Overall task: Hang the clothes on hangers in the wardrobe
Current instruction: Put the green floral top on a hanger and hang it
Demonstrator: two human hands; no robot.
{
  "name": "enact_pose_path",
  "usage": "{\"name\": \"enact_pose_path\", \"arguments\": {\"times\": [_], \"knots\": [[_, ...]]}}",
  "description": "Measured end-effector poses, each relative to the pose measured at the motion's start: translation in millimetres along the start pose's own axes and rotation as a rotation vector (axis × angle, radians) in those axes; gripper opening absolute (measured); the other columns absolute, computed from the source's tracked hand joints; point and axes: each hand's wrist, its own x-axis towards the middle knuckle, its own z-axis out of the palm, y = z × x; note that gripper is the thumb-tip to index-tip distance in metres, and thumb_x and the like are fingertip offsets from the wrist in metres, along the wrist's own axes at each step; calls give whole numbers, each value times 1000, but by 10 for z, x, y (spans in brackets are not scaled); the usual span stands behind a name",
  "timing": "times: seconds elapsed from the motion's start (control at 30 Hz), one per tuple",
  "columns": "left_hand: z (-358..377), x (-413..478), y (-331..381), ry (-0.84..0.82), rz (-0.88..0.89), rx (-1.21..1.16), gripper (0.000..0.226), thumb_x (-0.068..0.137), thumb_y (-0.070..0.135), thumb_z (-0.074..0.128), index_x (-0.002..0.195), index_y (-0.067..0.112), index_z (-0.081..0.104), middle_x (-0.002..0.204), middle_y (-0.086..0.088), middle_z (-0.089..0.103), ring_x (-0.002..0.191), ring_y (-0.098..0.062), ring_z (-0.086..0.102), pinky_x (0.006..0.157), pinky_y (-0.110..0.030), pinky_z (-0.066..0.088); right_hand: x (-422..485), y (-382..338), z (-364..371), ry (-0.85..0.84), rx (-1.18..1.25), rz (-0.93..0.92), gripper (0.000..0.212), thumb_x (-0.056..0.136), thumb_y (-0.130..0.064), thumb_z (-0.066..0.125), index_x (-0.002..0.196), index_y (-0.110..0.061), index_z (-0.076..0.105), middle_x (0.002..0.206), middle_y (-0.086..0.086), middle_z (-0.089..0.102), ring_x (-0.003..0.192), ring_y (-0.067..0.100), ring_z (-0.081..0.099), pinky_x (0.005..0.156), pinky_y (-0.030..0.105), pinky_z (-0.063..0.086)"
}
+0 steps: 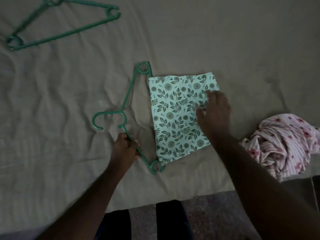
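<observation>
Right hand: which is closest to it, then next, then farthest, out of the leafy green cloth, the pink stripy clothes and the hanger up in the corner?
1. Leafy green cloth: right under the right hand, touching it.
2. Pink stripy clothes: bundled to its right.
3. Corner hanger: far off, upper left.

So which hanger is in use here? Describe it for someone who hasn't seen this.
On the bed, find the folded leaf-print cloth at centre. The hanger lies along its left edge, gripped by the left hand; the spare hanger lies alone at far left, untouched.
</observation>
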Motion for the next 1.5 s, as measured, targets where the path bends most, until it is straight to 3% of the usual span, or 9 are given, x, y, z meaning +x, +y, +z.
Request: {"name": "enact_pose_path", "arguments": {"times": [0.13, 0.3, 0.57, 0.67, 0.73, 0.9, 1.07, 1.33, 1.5], "knots": [[-9, -28, -69, -20, -25, 25, 13, 95, 2, 54, 93, 13, 48, 89, -15, 65, 71, -23, 68, 54, -34, 56, -206, -598, 379, -339, 22, -377, 69, 99, -57, 39, 156, -22, 21, 164, 13, 12, 152, 29, 6, 121, 56, 11], [-55, -46, -163, -61, -61, -15, 10, 97, 4, 53, 95, 11, 46, 87, -15, 65, 68, -24, 69, 59, -37, 57, -196, -849, 839, -311, -86, -389, 72, 100, -60, 29, 158, -27, 2, 166, 9, -4, 153, 28, -9, 120, 59, -4], [-77, -226, 40, -22, 257, 76, 23, 97, -2, 46, 91, 20, 46, 86, -11, 65, 64, -18, 70, 58, -42, 58, -177, -828, 726, -297, 42, -342, 73, 100, -58, 29, 159, -26, -2, 167, 8, -2, 153, 25, -5, 122, 55, -1], [-148, -334, 360, -53, 498, 403, 8, 94, 19, 43, 98, 26, 42, 82, -5, 68, 70, -24, 70, 64, -45, 57, -115, -905, 463, -323, 286, -262, 82, 99, -55, 40, 158, -20, -4, 163, 18, 15, 146, 33, 31, 116, 58, 29], [-210, -428, 743, -69, 598, 632, 16, 92, 23, 44, 108, 24, 42, 87, -9, 70, 78, -33, 69, 68, -43, 55, -77, -980, 148, -280, 566, -96, 89, 98, -47, 53, 158, -18, -7, 152, 22, 38, 118, 25, 61, 97, 45, 53], [-358, -873, 2031, -70, 823, 1059, 24, 96, 15, 50, 120, 16, 47, 95, -10, 67, 86, -35, 64, 67, -34, 40, 106, -940, -827, -40, 867, 152, 104, 87, -55, 67, 158, -10, 5, 159, 8, 33, 143, 21, 36, 118, 37, 31], [-734, -1576, 3331, 34, 1028, 1348, 33, 91, 13, 55, 122, 24, 45, 103, -3, 68, 90, -32, 65, 69, -35, 45, 81, -1036, -2040, 231, 1146, 213, 80, 76, -45, 83, 137, -19, 39, 129, 5, 57, 119, 14, 58, 103, 36, 48], [-2003, -2849, 5250, 346, 1292, 1224, 60, 82, -5, 47, 127, 34, 51, 110, 12, 70, 94, -19, 66, 69, -32, 49, -79, -1880, -4346, 180, 1383, -102, 14, 85, -15, 76, 92, -4, 70, 82, 2, 75, 77, 13, 72, 71, 34, 57], [-2779, -3809, 6224, 567, 1483, 1015, 39, 96, 14, 50, 129, 33, 56, 99, 0, 70, 80, -24, 64, 65, -36, 51, -409, -2636, -5616, 197, 1449, -377, 38, 88, -27, 74, 112, 2, 69, 111, 20, 72, 108, 36, 68, 98, 55, 50]]}}
